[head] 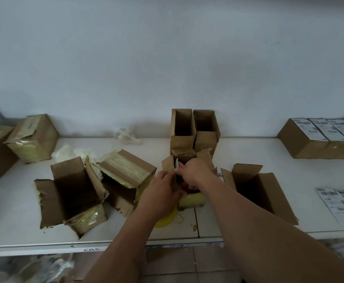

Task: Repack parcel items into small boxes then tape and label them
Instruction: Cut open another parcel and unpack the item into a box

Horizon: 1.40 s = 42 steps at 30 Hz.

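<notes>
An opened, tape-covered parcel box [191,199] stands at the middle of the white table [14,211]. My left hand [159,193] grips its left flap [168,164]. My right hand [195,172] reaches into the box and pinches a white and red item [177,163] at its top. A yellow tape roll [167,219] lies under my left wrist. Two small empty boxes [194,127] stand open just behind the parcel. Another open empty box [257,190] sits to the right.
A torn open parcel [71,193] and a tipped parcel [126,174] lie on the left. Taped parcels [32,137] stand at the far left. Labelled closed boxes [318,137] sit at the back right. Label sheets [342,203] lie at the right edge. Crumpled plastic [126,135] lies by the wall.
</notes>
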Each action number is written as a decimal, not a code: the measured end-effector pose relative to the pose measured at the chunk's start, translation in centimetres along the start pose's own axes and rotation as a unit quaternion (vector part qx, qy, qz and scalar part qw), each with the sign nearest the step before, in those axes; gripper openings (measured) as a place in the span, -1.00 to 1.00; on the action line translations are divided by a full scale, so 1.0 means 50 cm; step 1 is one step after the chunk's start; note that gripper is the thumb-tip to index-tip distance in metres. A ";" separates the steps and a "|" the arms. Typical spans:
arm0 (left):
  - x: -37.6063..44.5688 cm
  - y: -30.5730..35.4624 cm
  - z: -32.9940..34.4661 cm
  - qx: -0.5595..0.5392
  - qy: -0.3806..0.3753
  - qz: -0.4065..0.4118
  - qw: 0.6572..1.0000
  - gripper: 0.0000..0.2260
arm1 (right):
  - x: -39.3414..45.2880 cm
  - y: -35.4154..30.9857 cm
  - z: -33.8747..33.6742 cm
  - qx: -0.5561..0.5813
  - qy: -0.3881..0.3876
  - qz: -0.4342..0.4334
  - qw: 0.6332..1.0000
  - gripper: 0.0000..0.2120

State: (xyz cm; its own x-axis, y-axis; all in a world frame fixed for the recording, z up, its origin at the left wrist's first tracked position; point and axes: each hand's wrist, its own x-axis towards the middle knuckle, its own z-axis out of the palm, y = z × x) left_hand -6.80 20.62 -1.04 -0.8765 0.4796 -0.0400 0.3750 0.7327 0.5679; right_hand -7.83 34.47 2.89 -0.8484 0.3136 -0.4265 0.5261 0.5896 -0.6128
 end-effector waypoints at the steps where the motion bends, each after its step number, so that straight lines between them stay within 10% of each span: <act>1: 0.002 -0.002 0.000 -0.003 -0.004 -0.003 1.000 -0.51 | 0.003 -0.001 0.001 0.019 -0.002 0.013 1.000 -0.71; 10: 0.010 -0.010 -0.001 -0.004 -0.019 -0.014 1.000 -0.50 | 0.007 0.002 0.004 0.103 -0.016 0.070 0.992 -0.72; 21: 0.006 -0.005 -0.011 0.052 -0.014 0.008 0.999 -0.42 | 0.002 0.004 -0.025 -0.120 0.051 -0.060 0.990 -0.79; 33: -0.014 0.028 -0.032 0.140 0.004 0.010 0.990 -0.38 | -0.108 0.031 -0.185 0.055 0.096 -0.115 0.987 -0.76; 42: -0.043 0.202 0.008 0.028 0.035 0.070 0.997 -0.70 | -0.215 0.164 -0.316 0.112 0.167 -0.073 0.977 -0.70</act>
State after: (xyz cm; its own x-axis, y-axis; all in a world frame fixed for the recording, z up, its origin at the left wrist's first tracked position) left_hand -1.01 27.20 4.46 -0.8323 0.5461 0.0948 0.5100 0.6876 0.5168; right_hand 4.68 47.71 12.97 -0.8681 0.4850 -0.1060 0.3659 0.4807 -0.7969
